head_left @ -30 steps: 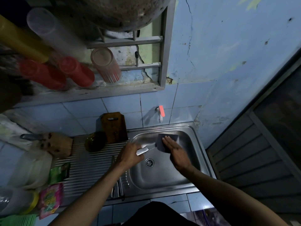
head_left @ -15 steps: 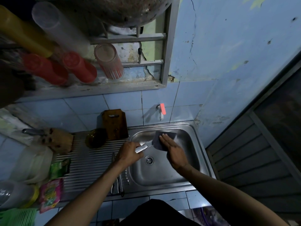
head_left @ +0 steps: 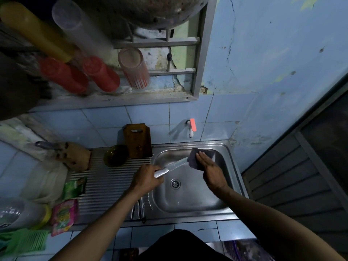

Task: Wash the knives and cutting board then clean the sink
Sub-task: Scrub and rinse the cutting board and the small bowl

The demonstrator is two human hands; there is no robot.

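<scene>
A person's left hand (head_left: 146,178) grips the metal handle of a serrated knife (head_left: 172,167) over the sink (head_left: 232,161), blade angled up and away from the body, seemingly so it can be scrubbed safely above the basin. The right hand (head_left: 210,169), fingers straight and flat, presses a dark scouring pad (head_left: 196,160) onto the blade tip, just beyond the drain (head_left: 175,184). Both forearms reach in from below, converging over the bowl. The wooden cutting board (head_left: 138,141) leans upright against the tiles left of the sink, likely next in line. More cutlery (head_left: 140,208) lies on the ribbed drainer beside the sink's near left corner. The wall tap (head_left: 192,128) sits above the sink.
</scene>
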